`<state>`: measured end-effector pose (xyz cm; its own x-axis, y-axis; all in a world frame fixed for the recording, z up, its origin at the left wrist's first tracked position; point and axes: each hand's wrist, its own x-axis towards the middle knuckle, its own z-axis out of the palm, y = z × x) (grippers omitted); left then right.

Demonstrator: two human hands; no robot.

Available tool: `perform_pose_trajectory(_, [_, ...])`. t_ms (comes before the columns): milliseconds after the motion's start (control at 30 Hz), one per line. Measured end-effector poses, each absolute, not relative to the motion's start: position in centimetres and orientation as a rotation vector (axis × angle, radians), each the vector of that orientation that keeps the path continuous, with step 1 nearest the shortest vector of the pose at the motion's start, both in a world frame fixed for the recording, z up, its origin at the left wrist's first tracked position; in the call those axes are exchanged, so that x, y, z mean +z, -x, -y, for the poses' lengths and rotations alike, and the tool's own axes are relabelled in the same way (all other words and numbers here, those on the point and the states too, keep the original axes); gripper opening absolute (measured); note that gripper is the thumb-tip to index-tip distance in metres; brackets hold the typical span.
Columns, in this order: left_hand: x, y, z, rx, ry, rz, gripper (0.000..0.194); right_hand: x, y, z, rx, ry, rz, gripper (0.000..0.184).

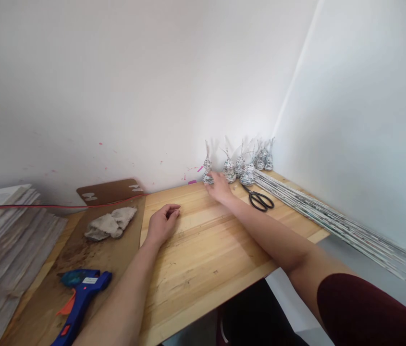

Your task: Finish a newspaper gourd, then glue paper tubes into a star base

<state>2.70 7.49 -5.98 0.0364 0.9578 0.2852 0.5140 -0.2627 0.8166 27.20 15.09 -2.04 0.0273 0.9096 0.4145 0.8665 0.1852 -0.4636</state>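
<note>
Presently, the right hand [219, 186] is extended to a gourd-shaped woven figure [207, 164], which stands upright near the wall [152, 96], to the left of the black scissors [259, 199] that serve as the reference point for this report. The fingers are at the figure's lower bulb; whether they are closed on it or merely touching cannot be determined from this angle. The left hand [163, 223] is farther left of the scissors and nearer the wearer, lying over the wooden surface [195, 250] in a relaxed, released curl, thumb close to the fingertips.

Just behind the scissors, a cluster of similar figures [248, 174] stands upright, with thin strands rising from their tops; some overlap, so an exact count is not offered. To the right of the scissors, a bundle of long thin rods [314, 211] extends past the edge of the surface.

Well to the left of the scissors lies a stained brown board [123, 254], bearing a crumpled cloth [112, 223] and, nearer the wearer, a blue glue gun [80, 293] with an orange trigger. Farthest left of the scissors, a stack of sheets [11, 230] is noted, with a red cord [62, 206] crossing it.
</note>
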Motion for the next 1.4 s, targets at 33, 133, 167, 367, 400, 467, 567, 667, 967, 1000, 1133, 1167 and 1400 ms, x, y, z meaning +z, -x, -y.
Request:
perform_pose_trajectory(33, [-6.0, -2.7, -7.5, 1.153, -1.820, -1.486, 0.030, -2.0, -27.1, -15.3, 0.097, 1.667, 1.833, 0.044])
perform_pose_trajectory(133, [-6.2, -2.6, -7.7, 1.163, -1.820, -1.480, 0.030, -1.7, -26.9, -16.3, 0.115, 1.694, 1.826, 0.053])
perform_pose_trajectory(167, [-6.3, -2.6, -7.7, 1.165, -1.819, -1.475, 0.030, -1.5, -27.0, -16.6, 0.115, 1.701, 1.824, 0.053])
perform_pose_trajectory(367, [-6.3, -2.6, -7.7, 1.161, -1.804, -1.470, 0.029, -1.4, -27.8, -16.6, 0.091, 1.687, 1.868, 0.050])
perform_pose_trajectory(400, [-6.3, -2.6, -7.7, 1.159, -1.804, -1.469, 0.029, -1.5, -27.9, -16.5, 0.084, 1.680, 1.879, 0.049])
perform_pose_trajectory(467, [-6.3, -2.6, -7.7, 1.155, -1.806, -1.467, 0.029, -1.7, -28.1, -16.2, 0.072, 1.671, 1.899, 0.049])
perform_pose_trajectory(567, [-6.3, -2.6, -7.7, 1.154, -1.810, -1.465, 0.029, -1.8, -28.2, -15.9, 0.060, 1.665, 1.923, 0.051])
perform_pose_trajectory(667, [-6.3, -2.6, -7.7, 1.154, -1.813, -1.470, 0.029, -1.7, -28.3, -15.7, 0.060, 1.641, 1.956, 0.052])
perform_pose_trajectory(967, [-6.0, -2.7, -7.5, 1.144, -1.806, -1.463, 0.029, -2.1, -31.1, -11.1, 0.111, 1.519, 2.110, 0.019])
perform_pose_trajectory(1000, [-5.9, -2.7, -7.4, 1.140, -1.807, -1.466, 0.029, -2.1, -31.6, -10.5, 0.116, 1.515, 2.123, 0.017])
perform_pose_trajectory(1133, [-5.8, -2.6, -7.4, 1.145, -1.797, -1.475, 0.030, -1.6, -35.1, -8.6, 0.063, 1.597, 2.092, 0.018])
perform_pose_trajectory(1167, [-5.7, -2.6, -7.4, 1.145, -1.798, -1.480, 0.030, -1.4, -36.2, -8.4, 0.032, 1.642, 2.059, 0.019])
perform_pose_trajectory(1400, [-5.5, -2.7, -7.4, 1.103, -1.826, -1.516, 0.030, -0.5, -42.9, -9.5, -0.097, 1.935, 1.809, 0.026])
